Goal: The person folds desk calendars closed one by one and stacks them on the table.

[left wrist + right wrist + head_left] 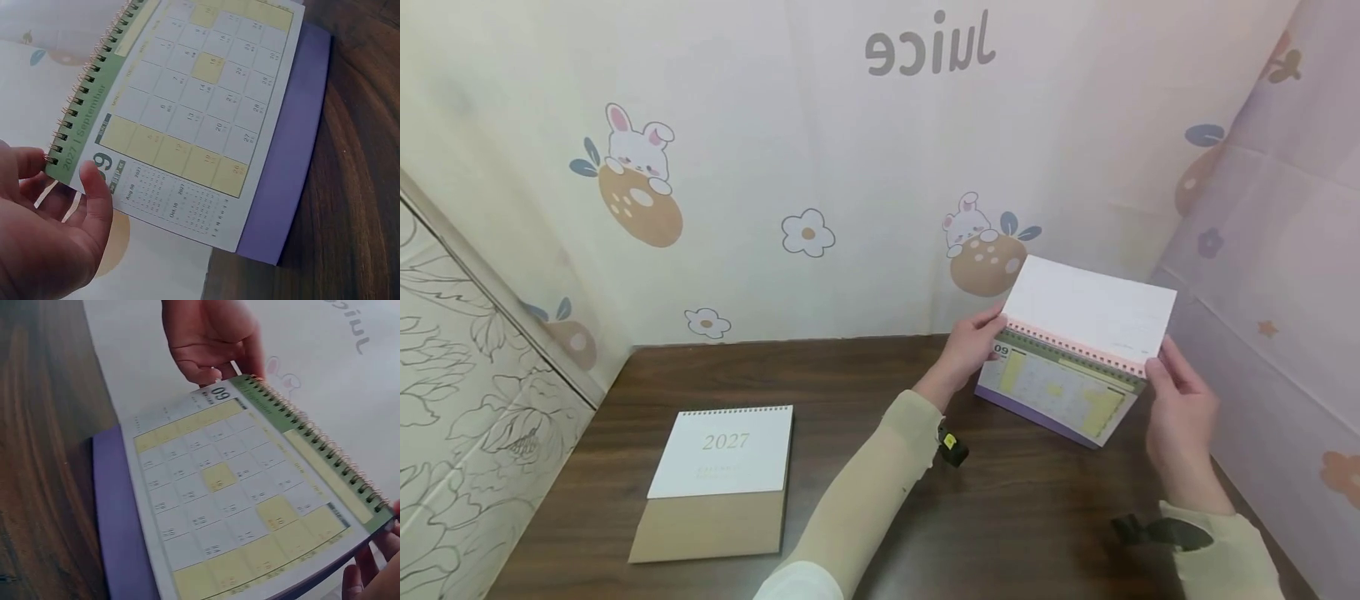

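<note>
A spiral-bound desk calendar [1060,390] is held up, tilted, over the right side of the table by both hands. Its September 2027 page [206,94] faces the wrist cameras, with yellow-tinted date boxes and a green top band. A white sheet [1093,304] stands flipped up above the coil, and a purple base strip [300,137] shows along the lower edge. My left hand [964,352] pinches the left end by the wire coil [87,81]. At the coil's other end, my right hand [1182,412] grips the right edge, thumb in front.
A second desk calendar [722,454], white cover marked 2027 over a tan base, lies on the left of the dark wooden table [850,383]. Behind hangs a curtain [880,167] with rabbit and flower prints; another printed curtain [1285,350] borders the right side.
</note>
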{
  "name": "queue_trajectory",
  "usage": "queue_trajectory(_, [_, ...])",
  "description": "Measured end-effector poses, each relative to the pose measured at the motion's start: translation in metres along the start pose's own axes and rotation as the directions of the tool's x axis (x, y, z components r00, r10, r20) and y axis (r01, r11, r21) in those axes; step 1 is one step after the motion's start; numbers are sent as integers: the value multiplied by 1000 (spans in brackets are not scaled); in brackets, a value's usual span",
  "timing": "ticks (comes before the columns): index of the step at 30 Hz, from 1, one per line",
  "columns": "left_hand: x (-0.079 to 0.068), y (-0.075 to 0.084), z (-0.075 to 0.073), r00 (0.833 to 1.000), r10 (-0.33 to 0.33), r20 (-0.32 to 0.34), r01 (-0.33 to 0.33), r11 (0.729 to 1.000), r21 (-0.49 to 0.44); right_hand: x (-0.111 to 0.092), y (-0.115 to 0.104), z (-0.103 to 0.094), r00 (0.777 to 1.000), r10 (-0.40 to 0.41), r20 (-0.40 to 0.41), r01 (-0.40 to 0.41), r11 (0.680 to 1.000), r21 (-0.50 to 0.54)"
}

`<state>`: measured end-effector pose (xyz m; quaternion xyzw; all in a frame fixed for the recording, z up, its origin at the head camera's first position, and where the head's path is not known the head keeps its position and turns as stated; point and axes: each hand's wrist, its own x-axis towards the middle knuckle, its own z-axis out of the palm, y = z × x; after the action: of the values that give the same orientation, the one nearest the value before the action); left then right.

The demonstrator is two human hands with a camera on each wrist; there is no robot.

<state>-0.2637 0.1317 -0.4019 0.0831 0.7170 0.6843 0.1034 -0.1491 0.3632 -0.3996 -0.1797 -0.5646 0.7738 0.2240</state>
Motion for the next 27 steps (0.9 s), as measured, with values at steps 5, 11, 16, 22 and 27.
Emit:
queue_trajectory(5, [1,-1,-1,999,46,-14,-46,999,-5,-3,-7,1,997,-47,-66,48,998,26])
queue_trajectory(11, [2,-2,-2,997,57,-54,-58,998,-16,-6,-5,2,982,-148,-115,157,985,72])
queue_trajectory(16, [2,-1,-2,996,51,-74,-52,999,-16,-7,-3,1,975,-176,-137,192,975,114])
queue_trajectory(22, [1,-1,-4,997,59,-59,-61,998,-28,-8,-3,-3,968,-196,-154,213,972,102])
queue_trajectory(27, [1,-3,-6,996,82,-29,-84,995,-61,-9,0,-4,957,-254,-139,271,954,128])
